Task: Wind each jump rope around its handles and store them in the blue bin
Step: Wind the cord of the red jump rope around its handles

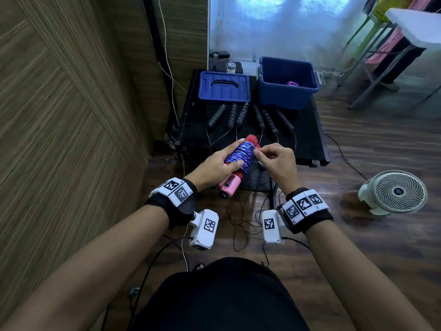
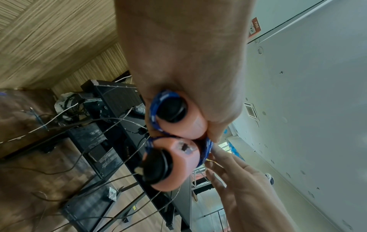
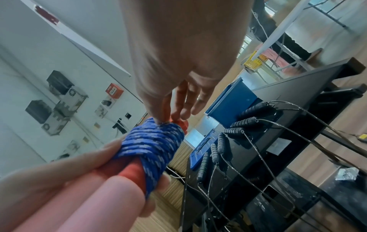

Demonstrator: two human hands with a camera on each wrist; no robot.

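Item: one jump rope [image 1: 239, 156], blue braided cord flecked white, coiled tight around two pink cylindrical handles [image 1: 229, 185] with red foam grips and black end caps. Held in the air before the black table [image 1: 307, 130]. My left hand [image 1: 216, 163] wraps around the bundle; my right hand [image 1: 276, 161] pinches the cord at the coil's edge with fingertips.

On the table: six ribbed dark handles [image 1: 257, 117] in a row, thin wire cords trailing off the front edge. Behind them, one blue bin [image 1: 286, 91], rectangular plastic, open, a purple bundle [image 1: 293, 83] inside. Beside it, one blue lid [image 1: 223, 86], flat.

On the wood floor: one white fan [image 1: 395, 192].
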